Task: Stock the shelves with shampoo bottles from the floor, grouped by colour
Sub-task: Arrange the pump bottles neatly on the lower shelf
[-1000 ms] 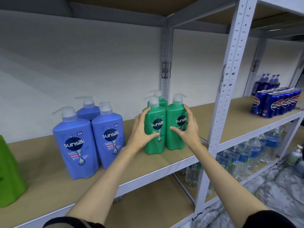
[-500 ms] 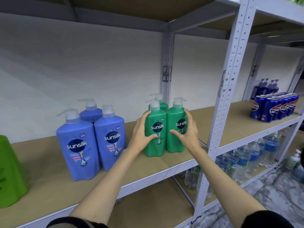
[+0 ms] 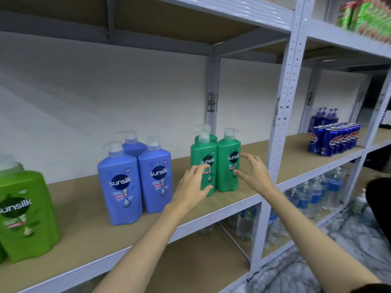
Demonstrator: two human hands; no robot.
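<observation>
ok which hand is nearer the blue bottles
Left. The left hand hangs just right of the blue bottles, before the green bottles; the right hand is beyond the green pair.

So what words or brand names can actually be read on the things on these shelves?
"sunsilk" on the two front blue bottles.
"sunsilk" on the two front teal bottles.
"sunsilk", first letter cut off, on the light green bottle.
"PEPSI", only in part, on the blue cans.
Small print under the logos, water bottle labels and top-shelf packets: too blurred.
</observation>
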